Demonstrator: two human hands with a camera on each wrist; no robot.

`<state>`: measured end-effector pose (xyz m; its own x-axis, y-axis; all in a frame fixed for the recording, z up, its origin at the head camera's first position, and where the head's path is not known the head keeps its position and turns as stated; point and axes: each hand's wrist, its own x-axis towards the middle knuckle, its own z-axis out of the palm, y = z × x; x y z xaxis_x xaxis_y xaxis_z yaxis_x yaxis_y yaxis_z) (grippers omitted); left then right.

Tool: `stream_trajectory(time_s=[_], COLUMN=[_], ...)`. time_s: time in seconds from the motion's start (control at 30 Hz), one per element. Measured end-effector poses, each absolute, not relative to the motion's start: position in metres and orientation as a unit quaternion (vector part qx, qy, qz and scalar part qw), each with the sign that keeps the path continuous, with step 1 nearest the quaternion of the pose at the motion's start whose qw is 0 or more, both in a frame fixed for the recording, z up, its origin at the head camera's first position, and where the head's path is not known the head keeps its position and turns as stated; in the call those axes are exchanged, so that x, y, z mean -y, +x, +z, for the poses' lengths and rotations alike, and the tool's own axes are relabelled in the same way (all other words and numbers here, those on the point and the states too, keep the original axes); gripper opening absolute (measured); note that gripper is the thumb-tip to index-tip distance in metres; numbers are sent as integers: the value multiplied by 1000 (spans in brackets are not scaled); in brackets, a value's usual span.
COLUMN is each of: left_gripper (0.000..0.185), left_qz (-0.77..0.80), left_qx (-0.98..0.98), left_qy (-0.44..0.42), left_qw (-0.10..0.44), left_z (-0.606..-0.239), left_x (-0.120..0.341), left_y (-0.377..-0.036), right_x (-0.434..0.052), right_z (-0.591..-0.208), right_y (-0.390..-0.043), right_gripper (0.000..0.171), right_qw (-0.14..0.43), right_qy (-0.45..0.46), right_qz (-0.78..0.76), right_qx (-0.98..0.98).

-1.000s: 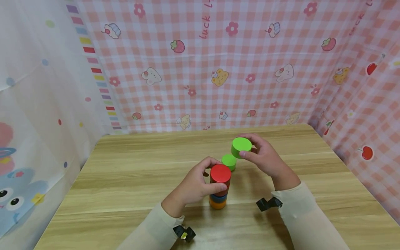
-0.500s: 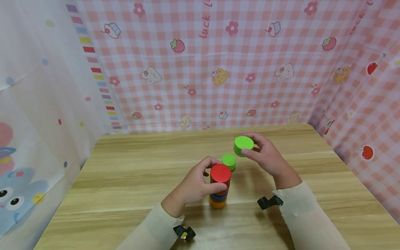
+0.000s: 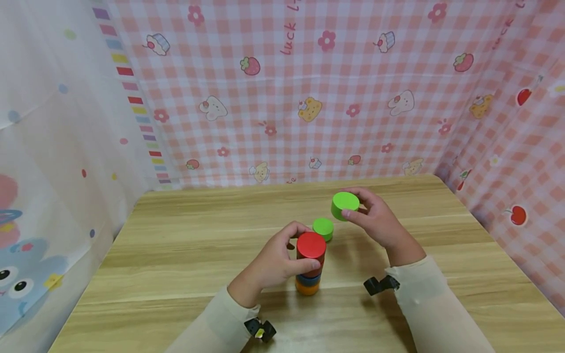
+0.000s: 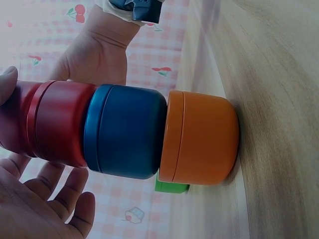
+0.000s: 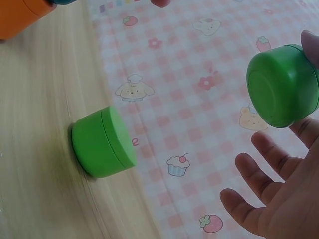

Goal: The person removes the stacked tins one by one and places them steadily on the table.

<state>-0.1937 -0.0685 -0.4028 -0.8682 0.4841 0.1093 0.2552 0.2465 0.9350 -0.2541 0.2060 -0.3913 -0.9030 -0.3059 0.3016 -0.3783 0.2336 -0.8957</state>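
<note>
A tower of small round lidded jars stands on the table. At its foot is an orange jar [image 4: 204, 139], with a blue jar [image 4: 129, 132] above it and two red jars on top. My left hand [image 3: 275, 260] grips the uppermost red jar [image 3: 311, 245] from the left side, thumb in front and fingers behind. Up in the air to the right, my right hand [image 3: 375, 223] pinches a green jar [image 3: 344, 202] between thumb and fingers. Its rounded underside shows in the right wrist view. A second green jar [image 5: 102, 142] sits on the table behind the tower.
The wooden table [image 3: 185, 255] extends on both sides of the tower. A pink checked cloth [image 3: 273, 98] hangs along its back edge and right side. To the left hangs a white printed cloth [image 3: 53, 147]. Each wrist carries a small black camera.
My right hand has shifted slightly right and farther back with the green jar, widening its gap from the green jar on the table. My left hand and the tower have stayed put.
</note>
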Motion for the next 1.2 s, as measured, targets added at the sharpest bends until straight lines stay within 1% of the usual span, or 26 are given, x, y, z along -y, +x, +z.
stream_trajectory(time_s=[0.37, 1.2], left_gripper=[48, 47], left_qz=[564, 570], left_qx=[-783, -780], left_qy=[244, 237], left_qw=[99, 103], left_z=[-404, -404], left_x=[69, 69], left_y=[-195, -194], right_x=[-211, -215], right_z=[-394, -399], right_y=[-257, -262], right_gripper=[42, 39], right_qw=[31, 35], right_qy=[203, 207], right_qz=[578, 587], right_qx=[790, 782])
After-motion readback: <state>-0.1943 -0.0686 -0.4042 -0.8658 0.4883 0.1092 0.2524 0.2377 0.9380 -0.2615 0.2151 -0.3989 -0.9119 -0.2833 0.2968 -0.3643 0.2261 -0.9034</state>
